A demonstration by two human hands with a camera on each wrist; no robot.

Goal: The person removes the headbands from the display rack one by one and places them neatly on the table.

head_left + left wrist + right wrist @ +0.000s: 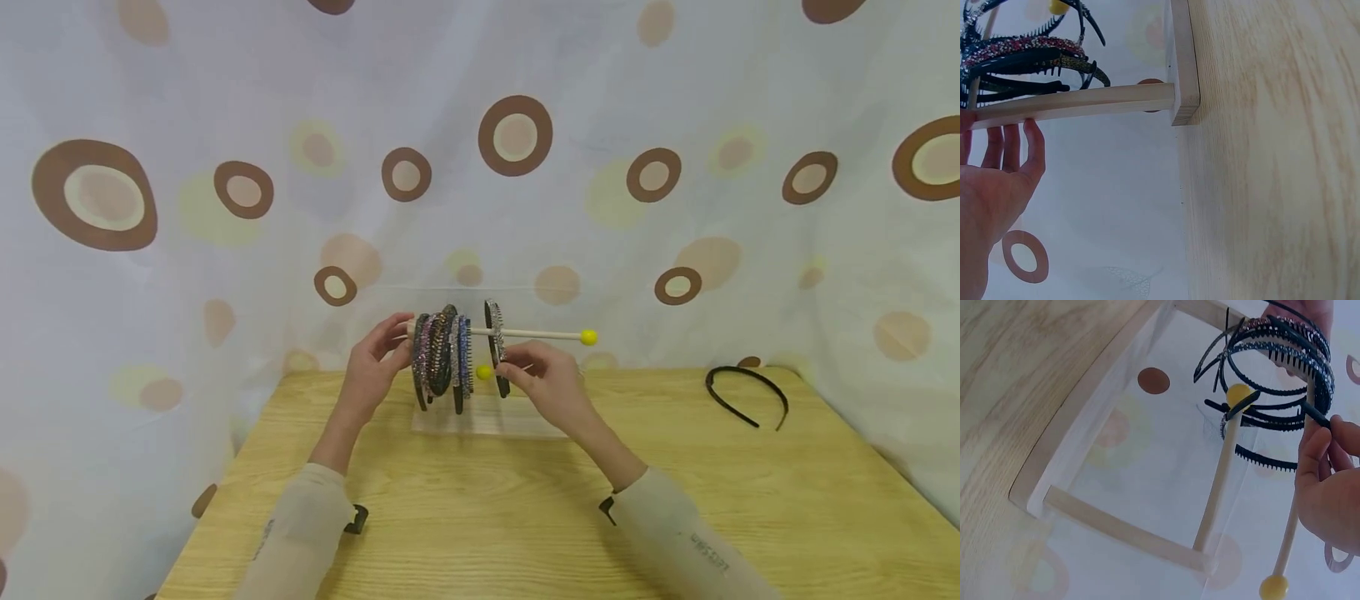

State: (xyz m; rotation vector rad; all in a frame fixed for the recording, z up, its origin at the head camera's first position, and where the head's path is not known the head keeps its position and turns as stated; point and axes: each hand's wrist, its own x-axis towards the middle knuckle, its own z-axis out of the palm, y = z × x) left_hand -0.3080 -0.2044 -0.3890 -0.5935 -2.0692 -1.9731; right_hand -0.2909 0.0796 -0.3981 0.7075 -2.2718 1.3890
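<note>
My left hand (367, 371) grips the top of the wooden stand's upright (1097, 101), its fingers visible against the post in the left wrist view. With thumb and fingers, my right hand (553, 387) pinches a silver glittery headband with comb teeth (494, 321), near one end. That headband hangs across the stand's upper rod (543, 335), apart from the others. Several glittery headbands (442, 350), dark, pink, gold and blue, hang bunched on the rod beside my left hand. A yellow ball (588, 337) tips the upper rod; another yellow ball (1239, 396) tips the lower rod.
A plain black headband (750, 396) lies on the wooden table (480, 517) at the right. The stand's pale base (491, 423) rests near the table's back edge. Behind it hangs a white curtain (450, 75) with brown circles.
</note>
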